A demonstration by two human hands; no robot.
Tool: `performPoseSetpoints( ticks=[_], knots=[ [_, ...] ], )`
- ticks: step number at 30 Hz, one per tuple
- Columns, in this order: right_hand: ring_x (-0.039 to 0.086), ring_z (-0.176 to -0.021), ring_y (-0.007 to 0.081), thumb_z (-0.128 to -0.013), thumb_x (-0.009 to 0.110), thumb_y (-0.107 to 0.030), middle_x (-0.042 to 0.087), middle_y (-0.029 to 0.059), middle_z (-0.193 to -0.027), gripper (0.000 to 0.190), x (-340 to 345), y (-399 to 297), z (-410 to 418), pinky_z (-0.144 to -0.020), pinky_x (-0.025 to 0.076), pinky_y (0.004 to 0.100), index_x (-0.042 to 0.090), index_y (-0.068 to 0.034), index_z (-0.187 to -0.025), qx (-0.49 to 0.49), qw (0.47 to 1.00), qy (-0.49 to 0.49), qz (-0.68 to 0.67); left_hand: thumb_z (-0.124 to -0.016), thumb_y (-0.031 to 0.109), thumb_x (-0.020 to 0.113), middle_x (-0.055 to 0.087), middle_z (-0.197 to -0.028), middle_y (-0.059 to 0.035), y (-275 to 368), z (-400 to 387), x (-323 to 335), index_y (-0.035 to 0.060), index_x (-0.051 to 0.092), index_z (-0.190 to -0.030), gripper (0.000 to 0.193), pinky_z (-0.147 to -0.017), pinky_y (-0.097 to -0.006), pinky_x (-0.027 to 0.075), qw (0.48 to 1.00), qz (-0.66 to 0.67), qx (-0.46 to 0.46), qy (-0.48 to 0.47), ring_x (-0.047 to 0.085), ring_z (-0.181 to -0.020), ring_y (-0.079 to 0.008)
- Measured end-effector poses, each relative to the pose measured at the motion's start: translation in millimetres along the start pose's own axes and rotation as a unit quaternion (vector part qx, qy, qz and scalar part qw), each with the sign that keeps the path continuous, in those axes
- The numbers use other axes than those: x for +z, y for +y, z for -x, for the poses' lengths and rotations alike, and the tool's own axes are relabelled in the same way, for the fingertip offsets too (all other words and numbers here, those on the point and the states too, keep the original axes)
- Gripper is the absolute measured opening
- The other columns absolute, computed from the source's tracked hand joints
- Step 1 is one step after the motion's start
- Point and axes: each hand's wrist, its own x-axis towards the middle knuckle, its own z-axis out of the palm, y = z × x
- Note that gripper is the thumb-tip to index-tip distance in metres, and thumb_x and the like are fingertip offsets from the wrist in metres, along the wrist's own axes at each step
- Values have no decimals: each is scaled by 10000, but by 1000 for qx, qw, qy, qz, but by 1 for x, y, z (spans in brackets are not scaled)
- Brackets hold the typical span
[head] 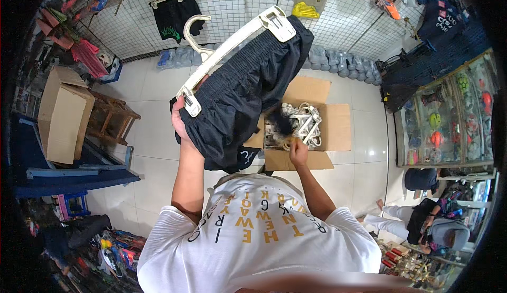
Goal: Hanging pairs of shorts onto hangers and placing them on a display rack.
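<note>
Black shorts (241, 83) with a gathered elastic waistband hang clipped to a white plastic clip hanger (222, 55), tilted up to the right. My left hand (180, 118) grips the lower left end of the hanger and the waistband; part of it is hidden behind the cloth. Lower right of the shorts, my right hand (298, 152) is closed on the end of a dark, fluffy, blurred object (282, 123), which looks like a duster. Behind that, an open cardboard box (336, 126) holds several white plastic hangers (311, 124). Dark cloth with white lettering (247, 156) shows below the shorts.
A wooden stool (113, 116) and another cardboard box (65, 114) stand left. Black shorts (174, 19) hang on the wire grid wall ahead. Wrapped items (340, 63) line its foot. A glass display case (443, 114) is right; a person (427, 223) is at lower right.
</note>
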Motion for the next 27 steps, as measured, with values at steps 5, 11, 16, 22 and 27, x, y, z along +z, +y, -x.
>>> performPoseSetpoints(
  ticks=[5,11,16,22,27],
  knots=[
    [504,-515,362,-873,513,-198,495,188,-568,265,7,-17,-4,-483,375,415,495,13,-714,16,994,98,-50,-813,273,448,423,-1322,-235,-8,2,-2,-83,359,-1308,615,-1072,-425,275,999,-10,-18,32,401,-1238,-333],
    [488,-507,325,-799,525,-82,495,163,-582,131,-10,-82,-35,-469,358,375,497,-12,-692,120,949,135,-259,-815,295,478,470,-1286,-218,-30,13,-4,-75,393,-1292,610,-1046,-407,324,992,-108,-64,11,469,-1181,-332],
    [493,-499,269,-819,516,-69,502,145,-587,117,-34,-106,-49,-476,367,350,506,-10,-719,-92,987,25,-131,-870,231,457,549,-1201,-176,-40,17,-60,-76,464,-1230,473,-960,-351,416,989,-26,-146,-8,569,-1043,-270],
    [504,-491,289,-866,523,-185,506,157,-574,205,-38,-110,-43,-472,373,364,519,-18,-747,-52,996,-4,-66,-859,218,471,593,-1110,-154,-63,21,-73,-64,502,-1184,431,-923,-341,445,980,-40,-158,112,581,-1013,-263],
    [540,-545,343,-803,617,-263,529,156,-586,226,-32,-94,-45,-491,399,398,541,-57,-748,161,958,42,-234,-818,179,476,612,-1069,-147,-69,19,-60,-48,545,-1130,392,-908,-350,455,962,-142,-217,80,599,-970,-254]
  ],
)
